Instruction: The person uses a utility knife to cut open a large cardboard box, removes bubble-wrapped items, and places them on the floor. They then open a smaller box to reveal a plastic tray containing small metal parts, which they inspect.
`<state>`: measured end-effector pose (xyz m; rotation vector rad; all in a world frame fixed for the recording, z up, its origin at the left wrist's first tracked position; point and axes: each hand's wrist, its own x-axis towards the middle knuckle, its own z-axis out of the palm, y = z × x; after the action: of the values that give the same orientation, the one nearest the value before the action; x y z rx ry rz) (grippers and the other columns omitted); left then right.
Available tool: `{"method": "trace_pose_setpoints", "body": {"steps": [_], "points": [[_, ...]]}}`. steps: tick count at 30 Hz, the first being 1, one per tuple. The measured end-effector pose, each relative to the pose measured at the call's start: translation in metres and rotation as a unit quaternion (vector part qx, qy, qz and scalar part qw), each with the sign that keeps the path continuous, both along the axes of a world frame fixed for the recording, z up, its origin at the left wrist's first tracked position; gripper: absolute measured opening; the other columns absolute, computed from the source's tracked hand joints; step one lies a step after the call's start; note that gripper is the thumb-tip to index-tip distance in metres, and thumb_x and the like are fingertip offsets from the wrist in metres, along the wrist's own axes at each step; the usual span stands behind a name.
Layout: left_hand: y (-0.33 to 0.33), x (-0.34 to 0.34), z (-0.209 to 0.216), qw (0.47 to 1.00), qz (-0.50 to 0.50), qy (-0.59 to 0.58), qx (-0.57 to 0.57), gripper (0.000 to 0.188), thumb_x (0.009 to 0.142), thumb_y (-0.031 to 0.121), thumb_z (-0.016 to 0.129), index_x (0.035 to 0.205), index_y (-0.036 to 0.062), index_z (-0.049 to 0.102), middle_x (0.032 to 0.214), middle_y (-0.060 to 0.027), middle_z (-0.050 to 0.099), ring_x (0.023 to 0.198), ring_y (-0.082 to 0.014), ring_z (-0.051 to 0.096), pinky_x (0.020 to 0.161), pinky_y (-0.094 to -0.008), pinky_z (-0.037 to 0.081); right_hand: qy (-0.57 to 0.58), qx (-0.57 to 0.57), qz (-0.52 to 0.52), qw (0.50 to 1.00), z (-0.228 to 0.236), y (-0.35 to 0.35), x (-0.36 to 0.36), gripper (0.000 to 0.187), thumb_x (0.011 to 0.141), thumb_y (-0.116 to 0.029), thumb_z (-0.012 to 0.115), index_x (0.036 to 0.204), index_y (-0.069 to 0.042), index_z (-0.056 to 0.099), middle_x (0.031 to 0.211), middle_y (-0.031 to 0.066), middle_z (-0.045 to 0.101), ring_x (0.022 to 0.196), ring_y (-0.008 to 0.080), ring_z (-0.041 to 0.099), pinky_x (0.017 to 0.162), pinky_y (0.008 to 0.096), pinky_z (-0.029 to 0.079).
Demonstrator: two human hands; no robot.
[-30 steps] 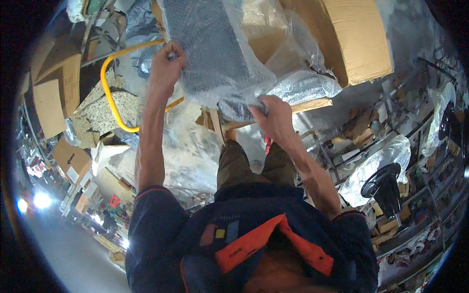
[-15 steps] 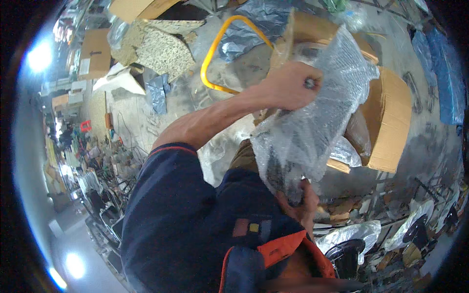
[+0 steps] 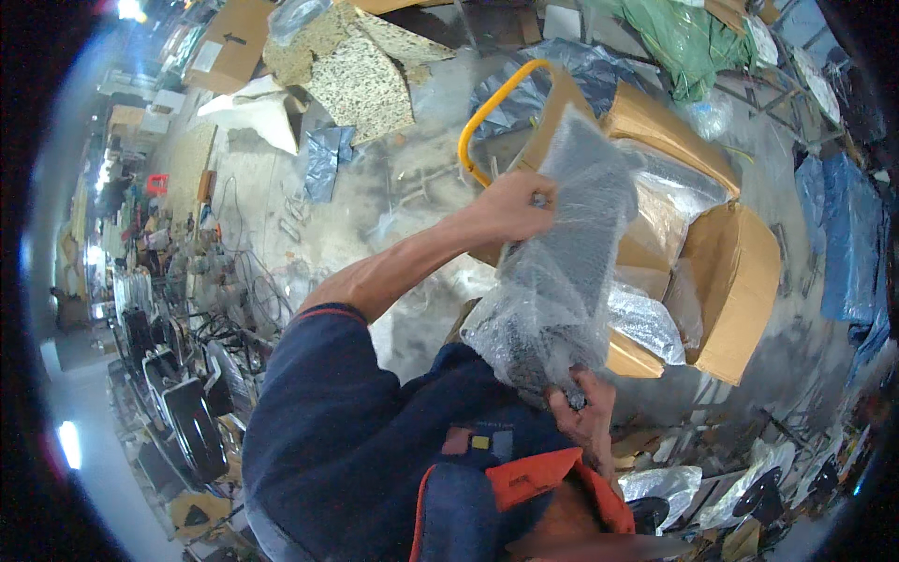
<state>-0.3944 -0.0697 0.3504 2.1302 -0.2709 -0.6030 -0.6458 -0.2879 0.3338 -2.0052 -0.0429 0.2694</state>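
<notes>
A long sheath of clear bubble wrap (image 3: 576,220) slants across my front, its far end over the open cardboard box (image 3: 744,281). Something greyish shows through the plastic, but I cannot make out what it is. My left hand (image 3: 520,208) is closed in a fist on the left edge of the wrap, partway up. Close to my body, my right hand (image 3: 585,417) pinches the crumpled near end between thumb and fingers. Inside the box lie other bubble-wrapped bundles (image 3: 646,323).
A yellow tubular handle (image 3: 482,122) rises beside the box. Beyond it lie speckled foam sheets (image 3: 361,89), dark plastic film (image 3: 330,161) and green plastic sheeting (image 3: 693,47). Blue plastic-wrapped goods (image 3: 847,244) stand at the right. Clutter with cables and chair parts (image 3: 192,421) fills the left.
My left hand has come back toward me and to the left with the wrap, which looks narrower and straighter. The near end is more bunched at my right hand. The view has shifted.
</notes>
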Motion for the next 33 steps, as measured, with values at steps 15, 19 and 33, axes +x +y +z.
{"method": "trace_pose_setpoints", "body": {"steps": [15,19,33], "points": [[0.348,-0.11,-0.026,0.924,0.353,0.08,-0.121,0.006,0.075,0.0,0.06,0.076,0.0057,0.06,0.067,0.001,0.054,0.059,-0.0076,0.045,0.052,-0.0259,0.034,-0.072,0.023,0.279,0.957,0.021,0.233,0.077,0.026,0.076,-0.017,0.077,0.092,0.0,0.065,0.077,0.0189,0.065,0.072,0.0367,0.067,0.064,0.0417,0.052],[0.444,-0.107,-0.052,0.888,0.401,0.068,-0.214,0.006,0.074,-0.001,0.059,0.075,0.0056,0.06,0.067,0.0021,0.052,0.057,-0.0075,0.043,0.051,-0.0256,0.032,-0.04,0.01,0.308,0.95,0.003,0.334,0.108,0.025,0.079,-0.019,0.074,0.091,-0.001,0.062,0.079,0.02,0.064,0.076,0.0391,0.065,0.067,0.047,0.051],[0.677,-0.178,-0.076,0.758,0.642,0.056,-0.105,0.082,0.069,-0.005,0.06,0.148,-0.0058,0.039,0.08,-0.0089,0.063,0.066,-0.0165,0.058,0.059,-0.0297,0.047,-0.041,0.107,0.473,0.873,-0.06,0.571,0.162,0.028,0.083,-0.025,0.07,0.093,0.0,0.063,0.087,0.0229,0.066,0.082,0.043,0.065,0.07,0.0498,0.051]]}}
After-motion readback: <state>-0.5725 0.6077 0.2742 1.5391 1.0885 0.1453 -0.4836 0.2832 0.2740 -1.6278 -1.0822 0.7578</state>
